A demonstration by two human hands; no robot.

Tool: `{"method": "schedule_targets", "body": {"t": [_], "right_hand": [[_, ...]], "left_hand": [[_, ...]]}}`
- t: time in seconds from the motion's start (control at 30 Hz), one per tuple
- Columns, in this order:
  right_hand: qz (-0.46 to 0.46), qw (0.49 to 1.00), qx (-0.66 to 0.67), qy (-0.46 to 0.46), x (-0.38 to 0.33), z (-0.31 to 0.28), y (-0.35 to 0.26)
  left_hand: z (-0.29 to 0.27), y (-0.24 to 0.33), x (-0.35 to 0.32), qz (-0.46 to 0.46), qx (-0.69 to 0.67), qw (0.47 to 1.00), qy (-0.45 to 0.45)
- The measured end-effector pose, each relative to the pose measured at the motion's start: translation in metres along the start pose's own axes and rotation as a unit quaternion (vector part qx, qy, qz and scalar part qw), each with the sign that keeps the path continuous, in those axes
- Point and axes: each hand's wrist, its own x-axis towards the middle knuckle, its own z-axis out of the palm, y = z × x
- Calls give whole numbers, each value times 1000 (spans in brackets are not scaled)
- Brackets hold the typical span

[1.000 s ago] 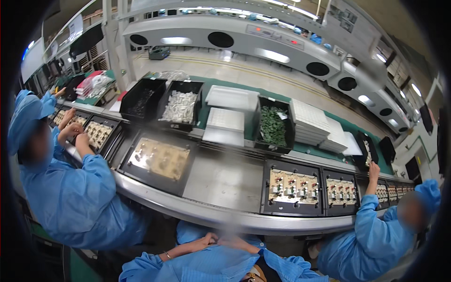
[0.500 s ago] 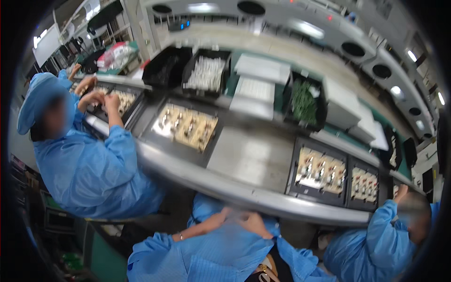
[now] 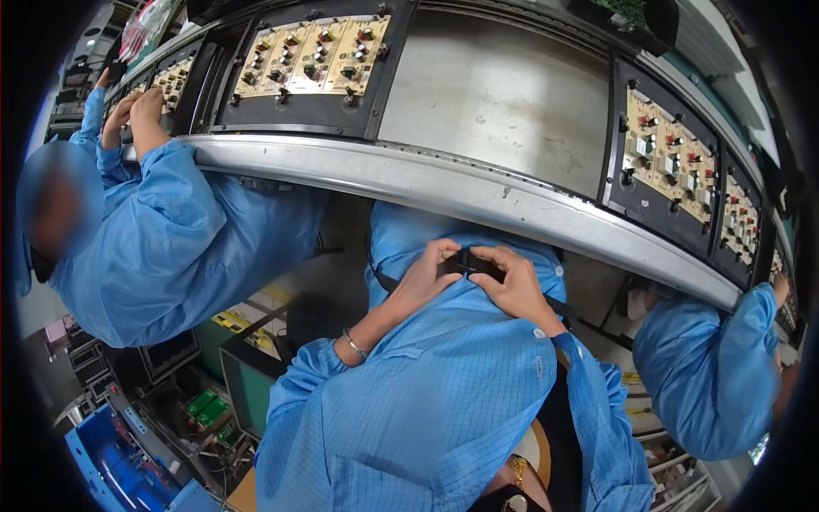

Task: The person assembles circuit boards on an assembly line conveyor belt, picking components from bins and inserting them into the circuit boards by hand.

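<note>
Running across the upper part of the view, a long conveyor line (image 3: 495,94) with a curved metal rim carries black trays: one tray (image 3: 311,64) at upper left holds cream circuit boards (image 3: 316,53) studded with small components, and another tray (image 3: 665,162) at right holds more of the same boards. Between them lies a bare grey stretch of belt. A co-worker in a blue smock (image 3: 171,239) stands at left, both hands up at the line's edge; a second blue sleeve (image 3: 717,375) reaches up at the far right. Below the rim, close to the person's own blue-smocked chest, the left hand (image 3: 422,277) and the right hand (image 3: 512,286) meet around a small black buckle (image 3: 469,263) on a dark strap. Fingers of both hands curl in and pinch the buckle from either side, thumbs beneath it. A thin bracelet (image 3: 351,343) circles the left wrist. Lower left, blue bins (image 3: 119,461) sit on the floor.
</note>
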Motion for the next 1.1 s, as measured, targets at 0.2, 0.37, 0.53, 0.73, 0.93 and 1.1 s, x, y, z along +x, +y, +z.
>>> {"method": "schedule_targets", "body": {"t": [0.2,0.37,0.53,0.73,0.93,1.1], "right_hand": [[25,999,3,-20,-9,-10,-2],[-9,999,36,20,-3,-4,1],[-59,997,-21,52,2,0,-2],[-49,978,-152,137,6,-12,-1],[68,967,-52,241,-57,-63,31],[150,900,-388,135,-158,-141,37]], "left_hand": [[-12,10,-2,12,17,999,-31],[-23,24,6,33,84,992,-91],[-24,17,11,51,71,993,-76],[-29,23,24,34,134,989,-50],[-78,55,-20,-40,133,965,224],[-124,84,-61,67,109,906,404]]}}
